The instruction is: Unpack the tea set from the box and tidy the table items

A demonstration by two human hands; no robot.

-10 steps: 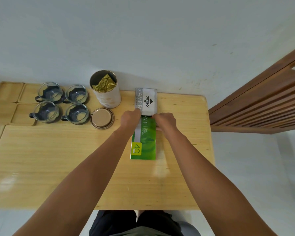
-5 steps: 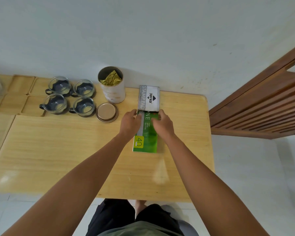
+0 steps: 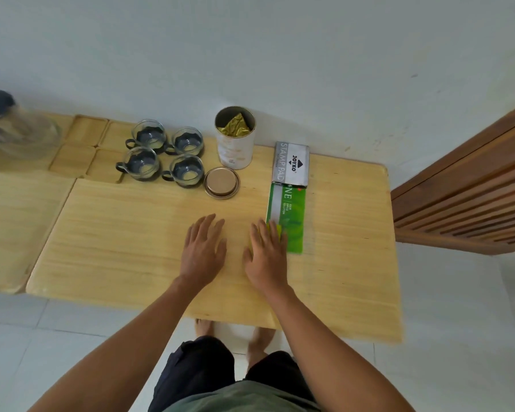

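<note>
Four glass tea cups (image 3: 164, 159) with dark holders stand in a two-by-two cluster at the far left of a pale wooden table (image 3: 131, 233), beside one open tin (image 3: 235, 138) holding a gold packet and its one lid (image 3: 221, 182) lying flat. One grey stamp-pad box (image 3: 291, 163) butts against one green booklet (image 3: 289, 215). Both hands rest flat with fingers spread, holding nothing: the left hand (image 3: 204, 251) on bare wood, the right hand (image 3: 265, 254) overlapping the booklet's near corner. White wall behind, tiled floor below, slatted wood at right.

A pale wooden table (image 3: 131, 233) stands against a white wall (image 3: 250, 55); white tiled floor (image 3: 458, 322), slatted wooden panel (image 3: 464, 197) right.
</note>
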